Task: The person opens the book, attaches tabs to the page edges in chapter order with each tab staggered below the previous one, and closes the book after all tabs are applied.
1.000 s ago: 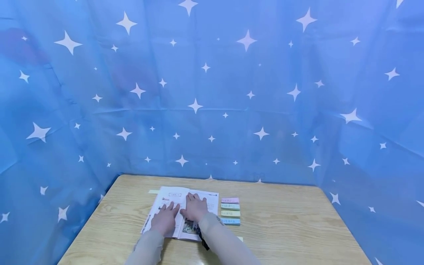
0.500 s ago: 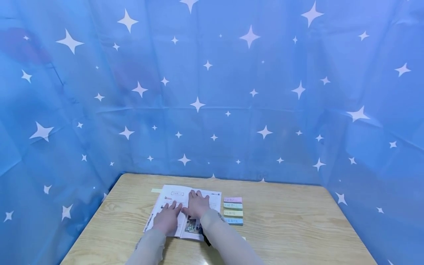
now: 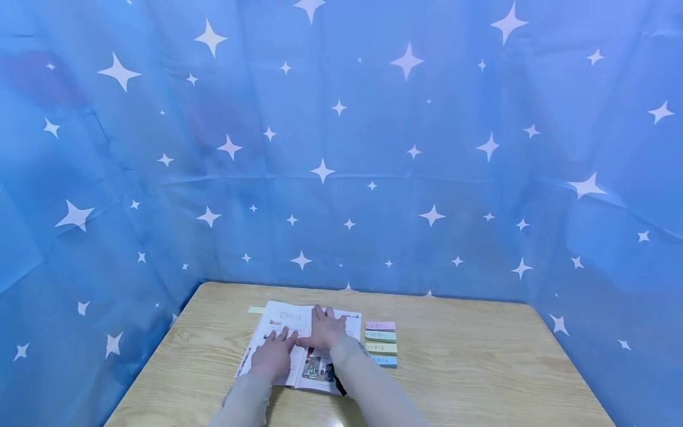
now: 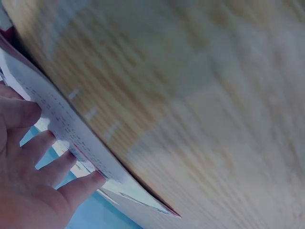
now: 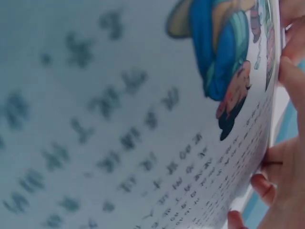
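An open book [image 3: 290, 326] with printed text and pictures lies on the wooden table. My left hand [image 3: 272, 359] rests on its left page, fingers extended toward the far side. On the right page, close to the spine, my right hand [image 3: 326, 331] presses down with its thumb stretched out toward the left page. The left wrist view has the spread fingertips of the left hand [image 4: 33, 176] touching a page edge-on to the camera. Close up in the right wrist view is the page [image 5: 143, 109] with a drawn figure; part of the right hand [image 5: 286, 176] shows at the right edge.
To the right of the book, several coloured sticky-note strips [image 3: 381, 344] with handwriting lie in a column. A pale tab [image 3: 256, 309] sticks out past the book's upper left edge. A blue star-patterned curtain [image 3: 341, 142] surrounds the wooden table [image 3: 469, 356].
The head view has shifted slightly, so everything appears a little further right. Both hands remain on the pages; the right hand has turned a little, its thumb now reaching out more.
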`<state>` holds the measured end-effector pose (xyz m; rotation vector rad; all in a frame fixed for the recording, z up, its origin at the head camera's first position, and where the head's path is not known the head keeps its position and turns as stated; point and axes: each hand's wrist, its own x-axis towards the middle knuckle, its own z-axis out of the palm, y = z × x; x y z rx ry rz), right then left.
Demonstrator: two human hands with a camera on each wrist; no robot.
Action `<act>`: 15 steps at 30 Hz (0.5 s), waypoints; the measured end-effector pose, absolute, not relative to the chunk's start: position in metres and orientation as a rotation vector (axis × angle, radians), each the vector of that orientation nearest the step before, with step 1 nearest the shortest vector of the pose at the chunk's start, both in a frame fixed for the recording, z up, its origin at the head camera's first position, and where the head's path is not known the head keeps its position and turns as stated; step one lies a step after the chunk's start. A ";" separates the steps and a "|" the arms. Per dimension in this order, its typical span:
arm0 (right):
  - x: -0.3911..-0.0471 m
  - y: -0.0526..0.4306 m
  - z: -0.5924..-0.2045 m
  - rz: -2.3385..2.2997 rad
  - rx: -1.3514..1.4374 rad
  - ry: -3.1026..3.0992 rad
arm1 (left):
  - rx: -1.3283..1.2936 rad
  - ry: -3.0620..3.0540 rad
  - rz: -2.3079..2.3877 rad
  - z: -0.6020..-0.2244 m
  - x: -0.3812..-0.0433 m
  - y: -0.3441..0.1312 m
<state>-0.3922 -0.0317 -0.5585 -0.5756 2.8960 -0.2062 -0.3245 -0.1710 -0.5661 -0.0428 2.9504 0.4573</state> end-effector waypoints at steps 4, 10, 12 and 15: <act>-0.386 -0.027 -0.559 -0.188 -0.635 2.899 | -0.028 2.963 0.434 -0.565 -0.324 -0.168; -0.375 -0.022 -0.564 -0.104 -0.770 2.906 | -0.015 2.955 0.429 -0.564 -0.323 -0.170; -0.369 -0.019 -0.563 -0.095 -0.813 2.900 | -0.001 2.959 0.428 -0.563 -0.322 -0.171; -0.359 -0.013 -0.562 -0.122 -0.869 2.862 | 0.018 2.959 0.419 -0.564 -0.322 -0.172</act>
